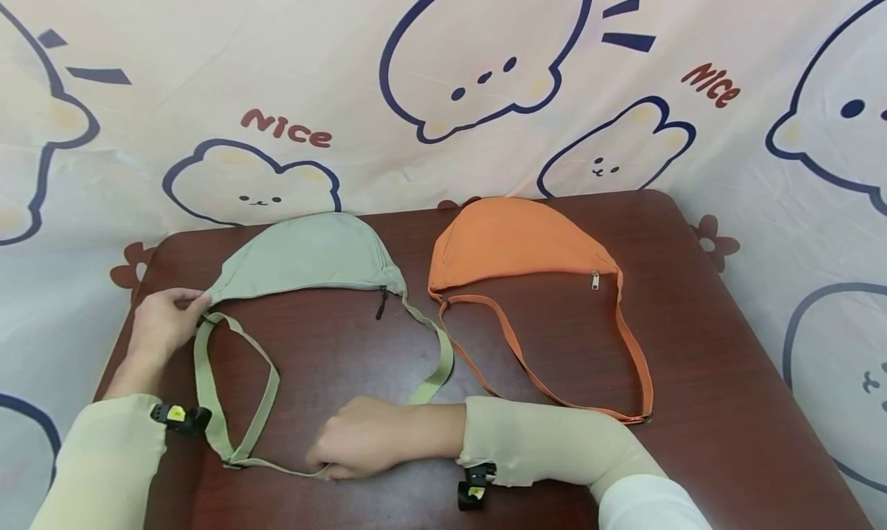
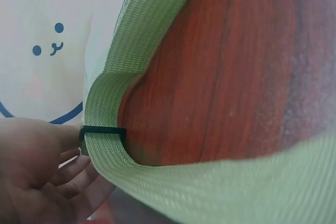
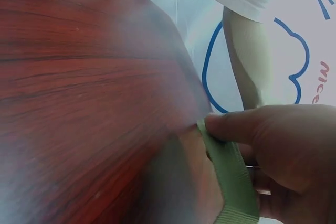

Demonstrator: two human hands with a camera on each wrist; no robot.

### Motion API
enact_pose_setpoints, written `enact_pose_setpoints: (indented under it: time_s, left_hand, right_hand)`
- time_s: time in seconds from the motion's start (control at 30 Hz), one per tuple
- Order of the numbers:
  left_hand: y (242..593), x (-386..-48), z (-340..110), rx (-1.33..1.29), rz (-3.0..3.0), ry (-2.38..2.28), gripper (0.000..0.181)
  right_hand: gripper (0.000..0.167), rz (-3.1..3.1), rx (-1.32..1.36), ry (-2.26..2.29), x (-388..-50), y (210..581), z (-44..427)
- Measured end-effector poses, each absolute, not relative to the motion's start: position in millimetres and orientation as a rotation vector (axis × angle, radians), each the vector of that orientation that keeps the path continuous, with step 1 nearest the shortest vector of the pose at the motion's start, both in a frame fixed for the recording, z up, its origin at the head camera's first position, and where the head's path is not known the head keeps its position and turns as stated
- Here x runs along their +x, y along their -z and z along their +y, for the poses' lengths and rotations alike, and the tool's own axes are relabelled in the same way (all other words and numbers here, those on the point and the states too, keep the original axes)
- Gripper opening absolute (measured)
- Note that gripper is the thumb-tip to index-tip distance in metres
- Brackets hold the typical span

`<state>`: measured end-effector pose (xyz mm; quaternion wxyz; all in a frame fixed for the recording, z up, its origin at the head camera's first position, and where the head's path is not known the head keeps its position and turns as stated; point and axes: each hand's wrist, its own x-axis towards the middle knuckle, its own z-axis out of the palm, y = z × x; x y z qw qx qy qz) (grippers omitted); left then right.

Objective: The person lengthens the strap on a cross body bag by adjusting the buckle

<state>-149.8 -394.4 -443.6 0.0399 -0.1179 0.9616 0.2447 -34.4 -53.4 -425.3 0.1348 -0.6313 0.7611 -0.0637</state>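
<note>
The nearer left hand (image 1: 161, 326) pinches the green bag (image 1: 312, 256) stretching lengthwise rightward from it; the right hand (image 1: 370, 437) pinches the strap (image 3: 231, 179).

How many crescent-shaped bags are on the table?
2: the pale green fabric bag, with the left hand at its end, and the orange fabric bag on the right.

Waist bag (image 1: 312, 254), one: pale green fabric, crescent-shaped body, lying with arched edge away from the viewer, left of and apart from the orange bag (image 1: 523, 241). Dark zipper pull (image 1: 380, 306) at the end nearer the orange bag. Strap (image 1: 205, 372), green webbing: standing in a bent loop at the end farther from the orange bag, with dark slider (image 2: 104, 129); opposite length curves just beside the orange bag's strap.
</note>
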Motion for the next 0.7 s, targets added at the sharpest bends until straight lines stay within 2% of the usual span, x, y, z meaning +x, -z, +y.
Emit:
enact_pose_setpoints:
  time_s: [0.13,0.7]
  left_hand:
    - [443.5,-150.0,-395.7,-0.332,2.929,-0.76,0.048]
    - [440.8,-150.7,-396.4,-0.297,2.916,-0.723,0.047]
  right_hand:
    - [0.011,2.28,-1.861,0.086,-30.1,427.8,-65.8]
    - [0.014,2.288,-1.835,0.053,-25.8,441.4,-75.2]
